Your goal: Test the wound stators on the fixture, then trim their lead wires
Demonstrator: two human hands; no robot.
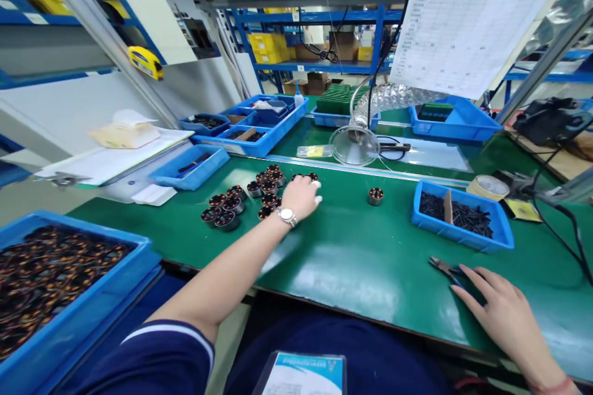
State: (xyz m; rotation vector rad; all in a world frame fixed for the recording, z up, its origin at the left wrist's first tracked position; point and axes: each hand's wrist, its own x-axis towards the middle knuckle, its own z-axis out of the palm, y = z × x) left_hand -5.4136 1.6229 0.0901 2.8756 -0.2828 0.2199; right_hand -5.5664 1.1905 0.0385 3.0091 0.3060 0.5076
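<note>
My left hand [301,196], with a watch at the wrist and white covers on fingertips, reaches over the far right end of a group of small round motor parts [269,186] with black and copper windings. Its thumb and forefinger are a little apart and nothing shows between them; the other fingers are partly hidden. A single motor part [375,196] stands apart to the right. My right hand [503,305] is around the blue handles of small cutting pliers [442,266], whose jaws point away to the left, low over the green table.
A blue bin [463,239] of black tube pieces stands at right, a large blue bin [78,321] of wound parts at left. A small blue tray [189,182] and a clear fume hood [354,145] on a foil hose lie beyond. A paper sheet [463,24] hangs above.
</note>
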